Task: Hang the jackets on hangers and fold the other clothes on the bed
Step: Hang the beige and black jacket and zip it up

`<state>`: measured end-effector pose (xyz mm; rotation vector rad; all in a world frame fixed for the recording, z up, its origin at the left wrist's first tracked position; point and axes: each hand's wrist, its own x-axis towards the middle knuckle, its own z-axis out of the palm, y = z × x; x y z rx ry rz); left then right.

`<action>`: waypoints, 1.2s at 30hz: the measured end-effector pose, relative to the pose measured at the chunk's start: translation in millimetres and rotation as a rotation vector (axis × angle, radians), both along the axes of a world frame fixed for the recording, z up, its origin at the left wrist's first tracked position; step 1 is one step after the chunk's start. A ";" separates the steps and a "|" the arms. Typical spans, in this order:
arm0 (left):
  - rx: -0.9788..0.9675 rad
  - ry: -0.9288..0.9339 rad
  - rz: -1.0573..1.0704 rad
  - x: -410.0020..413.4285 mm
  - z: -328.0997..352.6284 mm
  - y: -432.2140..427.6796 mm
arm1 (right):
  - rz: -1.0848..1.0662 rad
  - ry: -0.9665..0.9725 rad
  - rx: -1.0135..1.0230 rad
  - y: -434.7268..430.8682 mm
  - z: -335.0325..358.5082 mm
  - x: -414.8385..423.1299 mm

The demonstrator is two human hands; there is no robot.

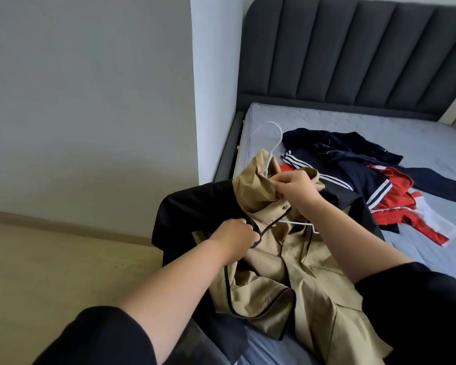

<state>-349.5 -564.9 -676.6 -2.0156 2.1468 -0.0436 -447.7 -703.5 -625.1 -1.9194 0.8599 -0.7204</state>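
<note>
A tan jacket (287, 267) with dark piping lies at the near left edge of the bed, on top of a black garment (195, 206). A white hanger (270, 138) sits inside it, its hook sticking out above the collar and its bar showing at the open front. My left hand (233, 234) grips the jacket's dark-edged front at the left. My right hand (296, 189) pinches the tan collar fabric near the top button. Further back lie a navy garment with white stripes (340, 156) and a red and white garment (395, 204).
The bed has a bare grey-blue mattress (379, 125) and a dark padded headboard (353, 54). A white wall corner (216, 88) stands beside the bed's left side, and beige floor (63, 259) lies to the left.
</note>
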 end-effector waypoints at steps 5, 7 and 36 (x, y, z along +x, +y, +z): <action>0.023 0.311 0.125 13.1 -7.3 4.6 | 0.101 0.189 0.014 8.5 1.3 7.8; -0.189 0.374 0.122 21.8 -1.6 12.2 | 0.059 0.228 -0.149 4.5 2.1 4.7; -0.676 0.592 0.696 80.6 15.0 -20.0 | -0.279 0.457 0.015 -31.8 -102.9 -37.1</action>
